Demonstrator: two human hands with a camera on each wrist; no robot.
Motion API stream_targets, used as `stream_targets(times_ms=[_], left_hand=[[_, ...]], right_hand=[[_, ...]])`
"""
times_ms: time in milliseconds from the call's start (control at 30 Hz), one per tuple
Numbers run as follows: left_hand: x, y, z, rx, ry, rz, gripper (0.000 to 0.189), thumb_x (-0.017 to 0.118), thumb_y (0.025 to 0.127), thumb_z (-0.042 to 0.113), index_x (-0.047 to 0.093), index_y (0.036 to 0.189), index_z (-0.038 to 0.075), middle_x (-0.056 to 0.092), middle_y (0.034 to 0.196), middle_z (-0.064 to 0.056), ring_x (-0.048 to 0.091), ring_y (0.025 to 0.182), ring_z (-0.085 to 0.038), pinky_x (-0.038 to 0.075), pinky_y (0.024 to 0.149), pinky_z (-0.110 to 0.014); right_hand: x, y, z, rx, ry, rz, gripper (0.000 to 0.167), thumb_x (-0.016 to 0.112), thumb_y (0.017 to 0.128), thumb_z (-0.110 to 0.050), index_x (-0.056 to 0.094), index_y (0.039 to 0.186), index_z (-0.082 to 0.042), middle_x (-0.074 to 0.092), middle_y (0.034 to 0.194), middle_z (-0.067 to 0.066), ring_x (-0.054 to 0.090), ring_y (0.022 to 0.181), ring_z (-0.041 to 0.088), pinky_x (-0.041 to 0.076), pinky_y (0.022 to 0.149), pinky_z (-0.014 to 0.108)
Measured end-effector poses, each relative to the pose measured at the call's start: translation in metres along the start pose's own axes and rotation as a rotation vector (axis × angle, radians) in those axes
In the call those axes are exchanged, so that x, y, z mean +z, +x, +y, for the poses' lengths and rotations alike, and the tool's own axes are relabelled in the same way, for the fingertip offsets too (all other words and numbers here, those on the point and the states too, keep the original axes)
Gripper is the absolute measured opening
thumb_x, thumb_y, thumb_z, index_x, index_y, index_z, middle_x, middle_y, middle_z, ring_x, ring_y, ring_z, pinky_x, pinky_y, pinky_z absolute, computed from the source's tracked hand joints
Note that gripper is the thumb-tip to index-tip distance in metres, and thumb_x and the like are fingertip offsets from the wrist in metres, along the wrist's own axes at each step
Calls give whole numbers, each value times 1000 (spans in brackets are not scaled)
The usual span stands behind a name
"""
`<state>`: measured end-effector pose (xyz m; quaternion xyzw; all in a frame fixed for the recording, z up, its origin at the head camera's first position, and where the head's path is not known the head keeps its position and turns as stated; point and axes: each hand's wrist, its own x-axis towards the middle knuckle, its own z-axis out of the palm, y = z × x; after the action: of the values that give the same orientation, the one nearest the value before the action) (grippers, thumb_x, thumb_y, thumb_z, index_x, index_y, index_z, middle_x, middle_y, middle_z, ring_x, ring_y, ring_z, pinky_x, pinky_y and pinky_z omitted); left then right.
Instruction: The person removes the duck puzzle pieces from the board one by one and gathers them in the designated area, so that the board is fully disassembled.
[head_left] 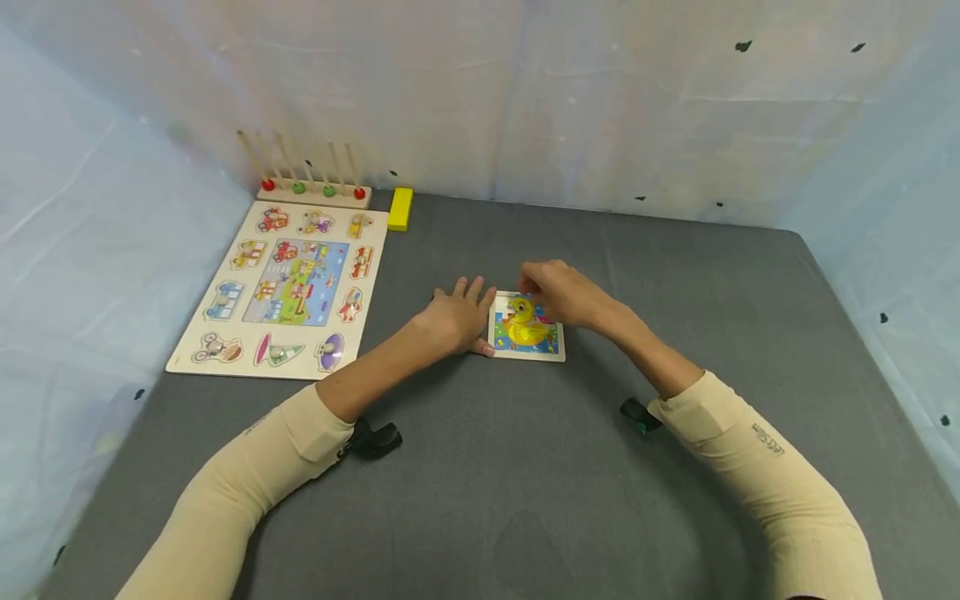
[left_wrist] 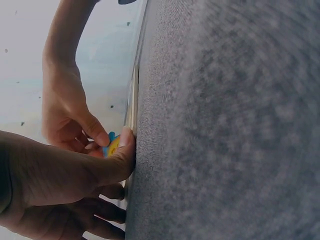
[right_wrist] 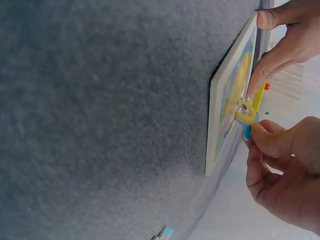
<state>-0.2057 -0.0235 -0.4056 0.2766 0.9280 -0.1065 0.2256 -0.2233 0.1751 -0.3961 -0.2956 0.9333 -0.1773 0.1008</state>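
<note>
A small jigsaw puzzle (head_left: 527, 340) with a yellow duck picture and a pale wooden frame lies flat on the grey table. My right hand (head_left: 566, 293) is over its upper right part. Between thumb and fingers it pinches a puzzle piece (right_wrist: 246, 111) bearing the duck's eye and a blue edge, tilted up at the picture's surface. At the puzzle's left side, my left hand (head_left: 453, 321) lies with fingers spread and touches the frame. Its thumb (left_wrist: 126, 140) lies along the near left edge in the left wrist view. My right fingers hide part of the picture's top.
A large wooden knob puzzle board (head_left: 217, 362) with several vehicle and toy pieces lies at the left. Behind it stands a peg rack (head_left: 345, 198) with red and green beads, beside a yellow block (head_left: 401, 209). White sheeting (head_left: 465, 100) rises behind the grey table (head_left: 480, 500).
</note>
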Motion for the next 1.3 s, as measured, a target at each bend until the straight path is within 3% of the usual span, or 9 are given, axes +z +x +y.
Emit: stream_targets(times_ms=[200, 567, 733, 967, 1200, 1300], left_hand=[[0, 1, 1, 2, -7, -4, 103, 59, 97, 62, 10, 168, 6, 8, 176, -22, 16, 163, -43, 36, 123, -63], [2, 3, 2, -6, -48, -17, 106, 62, 96, 61, 6, 169, 7, 5, 176, -22, 11, 164, -42, 33, 125, -64], [3, 4, 1, -16, -50, -14, 106, 62, 96, 61, 7, 169, 7, 5, 176, -21, 12, 164, -42, 33, 125, -63], [3, 5, -2, -19, -50, -20, 106, 62, 96, 60, 6, 169, 7, 5, 176, -21, 12, 164, -42, 32, 125, -63], [2, 4, -2, -15, -70, -13, 105, 62, 96, 59, 6, 169, 7, 4, 176, -21, 11, 164, -43, 32, 125, -64], [1, 3, 0, -10, -67, -7, 106, 63, 96, 60, 7, 169, 7, 5, 176, -22, 12, 164, -43, 33, 125, -64]], right_hand=[[-9, -7, 2, -35, 37, 48, 14, 63, 99, 8, 66, 112, 4, 72, 107, 21, 68, 95, 33, 59, 86, 46], [-40, -46, 29, -8, 61, 139, 16, 56, 102, 7, 67, 113, 4, 70, 100, 19, 64, 89, 28, 54, 80, 43], [-55, -61, 42, 51, 51, 159, 16, 55, 103, 5, 68, 110, 0, 70, 98, 16, 64, 88, 29, 51, 76, 38], [-61, -77, 66, 105, 16, 114, 15, 55, 101, 7, 68, 108, 2, 70, 94, 19, 62, 82, 24, 47, 70, 32], [-55, -86, 97, 210, -7, 13, 18, 51, 99, 10, 66, 110, 8, 70, 99, 26, 65, 82, 29, 52, 72, 44], [-49, -89, 108, 236, 8, -12, 19, 50, 98, 11, 66, 108, 7, 69, 94, 23, 60, 78, 24, 48, 69, 38]])
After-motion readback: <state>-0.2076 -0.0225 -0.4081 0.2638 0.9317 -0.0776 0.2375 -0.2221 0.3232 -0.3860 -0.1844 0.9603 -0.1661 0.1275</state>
